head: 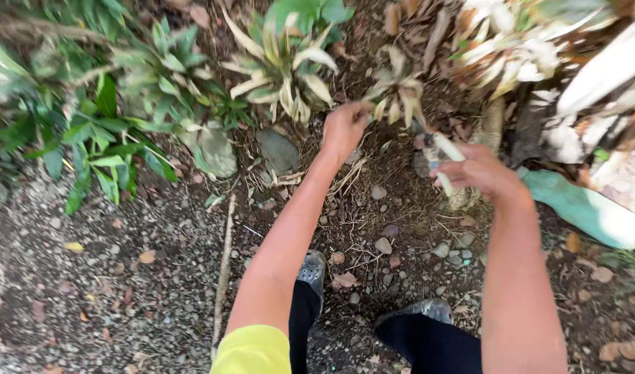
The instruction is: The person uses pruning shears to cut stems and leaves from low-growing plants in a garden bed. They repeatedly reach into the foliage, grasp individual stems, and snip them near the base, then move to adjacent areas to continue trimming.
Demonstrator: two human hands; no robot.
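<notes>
I saw open gravel ground from six round to nine o'clock, with only a thin stick lying across it. At twelve the left hand was hemmed in by a pale-leaved plant touching it and two flat stones just beside. At two o'clock dry husks and stems crowded the right hand; a green sheath blocked three o'clock. Leafy shrubs closed off ten.

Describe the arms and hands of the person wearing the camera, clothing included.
Both arms are bare from the upper arm down. The left hand and right hand wear no gloves, and no rings, watch or bracelets show. A short bright yellow sleeve covers the left upper arm; the right arm's upper part is out of view.
</notes>
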